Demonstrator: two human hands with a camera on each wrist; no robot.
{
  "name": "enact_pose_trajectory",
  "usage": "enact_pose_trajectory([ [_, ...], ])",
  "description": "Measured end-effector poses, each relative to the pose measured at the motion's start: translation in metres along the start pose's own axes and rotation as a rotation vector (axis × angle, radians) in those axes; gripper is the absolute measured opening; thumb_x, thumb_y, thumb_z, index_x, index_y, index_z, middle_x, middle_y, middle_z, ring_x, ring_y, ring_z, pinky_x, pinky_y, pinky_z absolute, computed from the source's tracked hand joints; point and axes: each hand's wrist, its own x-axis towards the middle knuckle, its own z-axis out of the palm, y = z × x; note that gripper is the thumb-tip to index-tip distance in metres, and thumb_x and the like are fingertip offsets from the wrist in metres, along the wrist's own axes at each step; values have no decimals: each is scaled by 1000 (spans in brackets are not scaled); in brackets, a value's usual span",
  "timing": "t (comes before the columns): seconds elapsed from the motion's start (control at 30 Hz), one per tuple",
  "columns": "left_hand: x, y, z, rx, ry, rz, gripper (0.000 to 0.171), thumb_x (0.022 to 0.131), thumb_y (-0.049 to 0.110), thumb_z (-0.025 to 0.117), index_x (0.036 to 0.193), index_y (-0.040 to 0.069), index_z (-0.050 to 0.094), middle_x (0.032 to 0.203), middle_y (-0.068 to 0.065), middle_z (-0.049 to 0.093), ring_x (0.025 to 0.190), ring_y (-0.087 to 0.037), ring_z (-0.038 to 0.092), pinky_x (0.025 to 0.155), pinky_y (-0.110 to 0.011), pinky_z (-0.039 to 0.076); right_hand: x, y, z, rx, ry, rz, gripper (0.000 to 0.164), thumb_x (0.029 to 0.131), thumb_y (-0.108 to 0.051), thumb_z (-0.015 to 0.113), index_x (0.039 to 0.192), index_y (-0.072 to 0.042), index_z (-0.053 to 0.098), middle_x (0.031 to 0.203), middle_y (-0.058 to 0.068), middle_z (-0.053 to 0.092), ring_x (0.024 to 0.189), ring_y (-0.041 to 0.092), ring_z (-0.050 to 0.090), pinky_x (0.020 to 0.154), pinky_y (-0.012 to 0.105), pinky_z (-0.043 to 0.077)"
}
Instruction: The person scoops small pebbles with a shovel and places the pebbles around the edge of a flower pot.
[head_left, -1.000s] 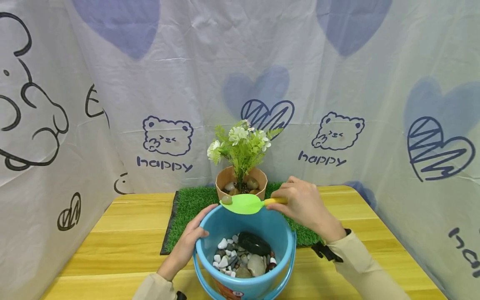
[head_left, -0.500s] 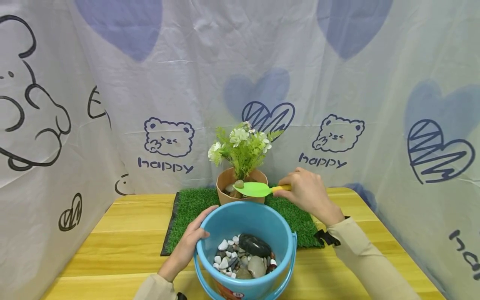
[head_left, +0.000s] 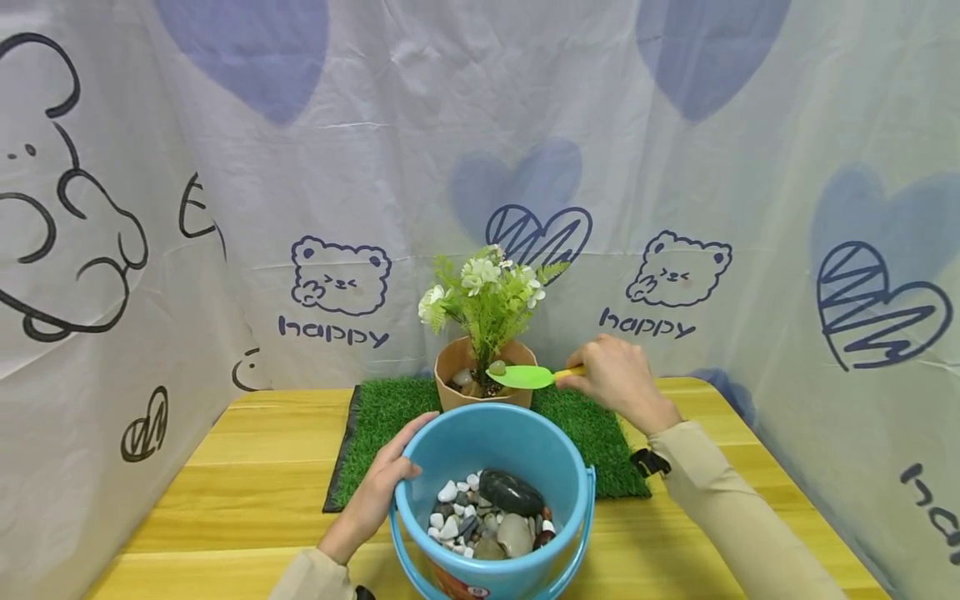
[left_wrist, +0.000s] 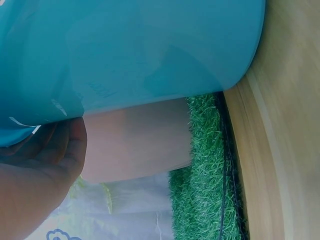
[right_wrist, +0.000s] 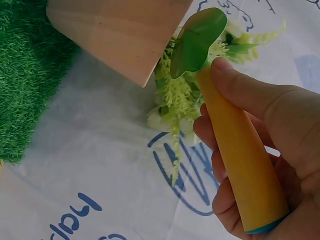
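My right hand grips the yellow handle of a small toy trowel, thumb lying along the handle in the right wrist view. A small tan pebble sits at the tip of its green blade, over the rim of a peach-coloured flowerpot. The pot holds a plant with white flowers, and several stones lie around its stem. With my left hand I hold the rim of a blue bucket, thumb over the edge and fingers against the outside wall.
Inside the bucket lie white and grey pebbles, a large black stone and a few bigger tan stones. A green turf mat lies under the pot on the wooden table. A printed cloth hangs behind.
My right hand has moved the trowel away from above the bucket's far rim, to over the pot and slightly right. The pebble stays on the blade. My left hand stays at the bucket rim.
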Motion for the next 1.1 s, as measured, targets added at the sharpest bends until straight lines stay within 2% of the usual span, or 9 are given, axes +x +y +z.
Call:
enact_pose_trajectory([
  [0.17,-1,1,0,-10,-6,-5,70,85,7,34,154,22,30,155,-20,32,130,-48,46,94,-53,50,6,4,1,13,-58,19,27,78,-47,76,85,-22,81,81,-4,75,62,10,59,53,28,43],
  [0.37,-1,1,0,-14,-4,-9,70,85,7,35,153,23,30,155,-20,32,130,-48,46,93,-53,51,10,7,3,13,-100,25,27,78,-49,75,83,-23,80,73,-7,72,57,9,53,52,28,40],
  [0.67,0,0,-1,-10,-6,-4,70,85,7,35,154,23,30,156,-19,31,131,-48,44,94,-52,50,12,11,3,25,-118,38,26,79,-48,75,84,-23,80,72,-7,71,57,9,53,53,28,39],
  [0.9,0,0,0,-7,-4,-3,70,85,7,35,154,23,30,155,-20,32,130,-48,45,93,-53,50,9,13,4,27,-95,40,26,79,-48,75,85,-23,80,74,-6,73,56,7,53,53,28,41],
  [1.1,0,0,-1,-6,-5,-3,70,85,7,35,154,23,30,155,-20,33,130,-48,46,93,-53,51,5,13,3,53,-102,46,25,80,-46,75,83,-22,80,68,-8,70,53,9,51,51,29,39],
])
